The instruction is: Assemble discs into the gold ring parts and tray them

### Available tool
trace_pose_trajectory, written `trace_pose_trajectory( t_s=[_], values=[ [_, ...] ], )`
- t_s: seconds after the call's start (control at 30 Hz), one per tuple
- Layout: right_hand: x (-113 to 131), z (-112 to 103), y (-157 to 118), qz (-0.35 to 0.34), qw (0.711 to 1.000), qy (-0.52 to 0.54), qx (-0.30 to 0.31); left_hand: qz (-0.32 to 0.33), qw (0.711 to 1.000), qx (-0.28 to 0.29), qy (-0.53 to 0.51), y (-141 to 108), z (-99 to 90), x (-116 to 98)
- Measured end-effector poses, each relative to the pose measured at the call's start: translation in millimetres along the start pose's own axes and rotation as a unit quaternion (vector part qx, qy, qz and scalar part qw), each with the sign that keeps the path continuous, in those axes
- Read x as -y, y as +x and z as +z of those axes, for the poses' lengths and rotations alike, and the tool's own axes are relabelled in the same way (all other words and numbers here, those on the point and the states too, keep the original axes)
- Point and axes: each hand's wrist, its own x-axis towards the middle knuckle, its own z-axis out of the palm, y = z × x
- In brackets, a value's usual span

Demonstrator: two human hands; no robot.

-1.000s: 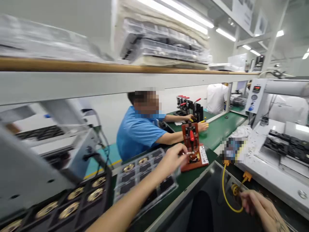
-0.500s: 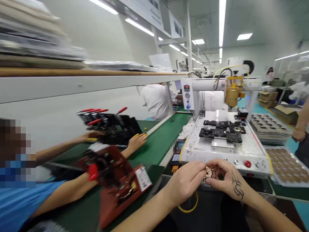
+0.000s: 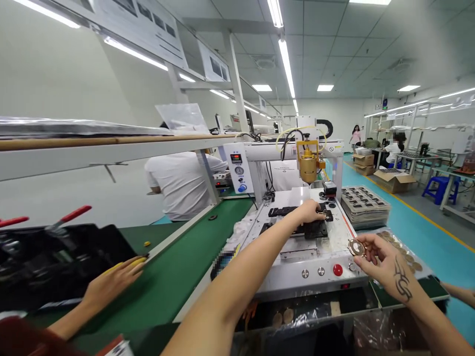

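My left hand (image 3: 310,211) reaches onto the black fixture (image 3: 315,229) on the white machine's bed, its fingers closed at a small metallic part at the fixture's right side. What exactly the fingertips grip is too small to tell. Over the machine's front right corner, my right hand (image 3: 378,254) pinches a round gold-rimmed watch case (image 3: 356,248) between thumb and fingers. The gold dispensing head (image 3: 308,165) hangs above and behind my left hand.
A co-worker's hand (image 3: 115,282) holds a yellow-handled tool at left, beside a green belt (image 3: 208,247). Stacked trays (image 3: 365,207) and a sheet of round brown pieces (image 3: 411,259) lie right of the machine. Red-handled clamps (image 3: 74,214) stand far left.
The view has turned right. My hands, together around the watch case before, are now apart: the left has moved forward to the fixture, while the right holds the case farther right.
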Motion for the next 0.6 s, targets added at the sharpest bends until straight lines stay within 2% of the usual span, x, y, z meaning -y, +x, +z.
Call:
trace_pose_trajectory(
  t_s=[0.13, 0.27, 0.4, 0.5, 0.6],
  values=[
    [-12, -26, -5, 0.024, 1.000, -0.004, -0.018, -0.039, 0.993, 0.110, 0.023, 35, 0.1, 7],
    [-21, -34, 18, 0.026, 0.999, -0.003, -0.025, -0.056, 0.989, 0.135, 0.024, 48, -3.1, 2],
    [-39, -13, 61, -0.015, 1.000, -0.015, 0.014, -0.054, 0.995, 0.084, -0.005, 37, -4.9, -8],
    [-57, 15, 101, -0.049, 0.996, -0.036, 0.067, -0.033, 0.998, 0.004, -0.056, 15, -13.9, -8],
    [-70, 42, 146, -0.061, 0.988, -0.064, 0.123, -0.001, 0.991, -0.070, -0.118, -15, -30.7, -7]
  ],
)
